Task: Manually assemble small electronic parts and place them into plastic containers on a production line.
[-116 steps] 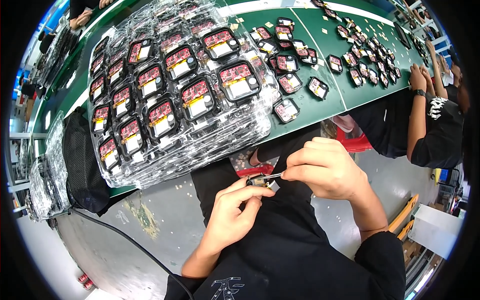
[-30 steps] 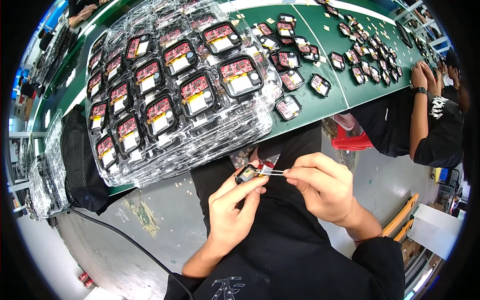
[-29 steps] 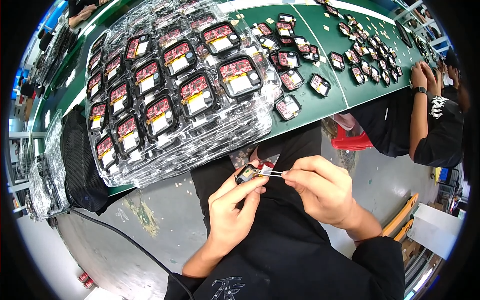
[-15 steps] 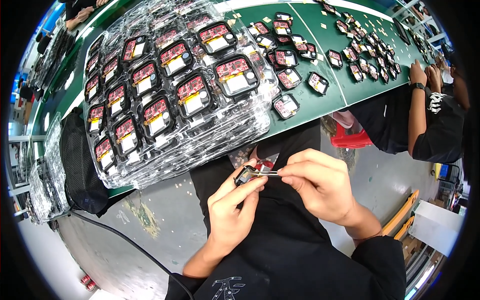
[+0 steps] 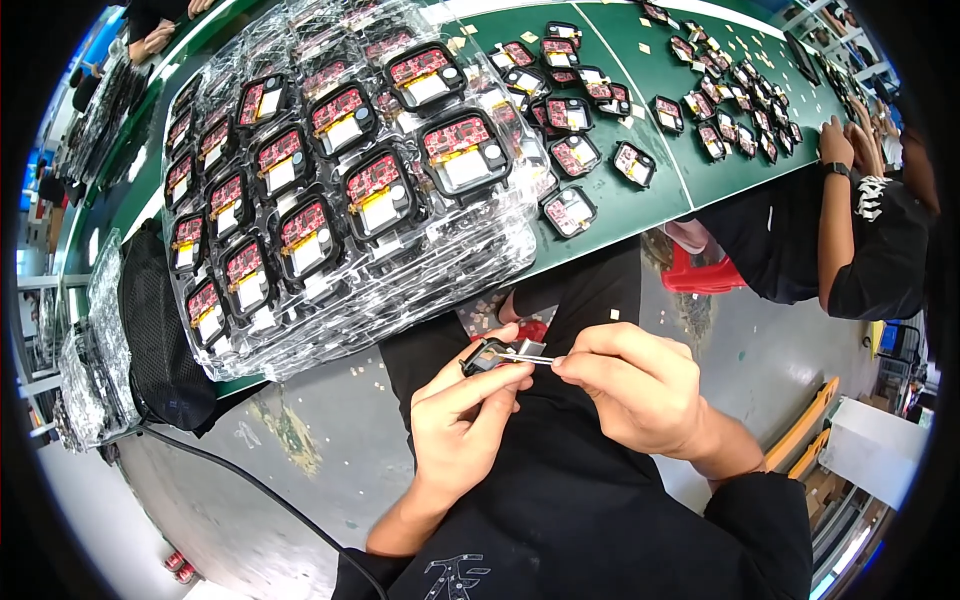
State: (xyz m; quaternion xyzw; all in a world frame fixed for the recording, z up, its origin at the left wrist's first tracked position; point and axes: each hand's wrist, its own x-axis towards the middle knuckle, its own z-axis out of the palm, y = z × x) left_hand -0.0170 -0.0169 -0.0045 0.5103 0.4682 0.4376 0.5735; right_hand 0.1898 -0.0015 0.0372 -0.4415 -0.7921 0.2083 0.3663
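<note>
Small black module [image 5: 487, 356]: held over the lap, below the near edge of the green table [image 5: 640, 200], pinched between left hand and tweezers.

Rest, big to small:
- Green table runs across the top of the head view, scattered with small tan paper bits.
- Stack of clear plastic trays [image 5: 350, 190] sits on the table's near-left part, overhanging the edge a little. Pockets hold red boards in black frames, each with a white rectangle and a yellow strip.
- Loose modules [image 5: 590, 110] of the same kind lie in rough rows on the bare green to the right of the trays, reaching toward the far right end.
- Black mesh bag [image 5: 160, 340] hangs off the table edge at left, black cable [image 5: 250, 480] trailing across the grey floor below it.
- Another person [image 5: 850, 230] in black sits at right, hand up on the table edge, dark watch on the wrist. Red stool [image 5: 700, 275] between them and us.
- Left hand [image 5: 460, 425]: fingers closed, thumb and index clamped on the small black module from below and behind.
- Right hand [image 5: 635, 390]: fingers curled together, gripping thin metal tweezers [image 5: 530, 357]. Tips point left and touch the module's right side.
- Can't tell what the tips are holding, too small.
</note>
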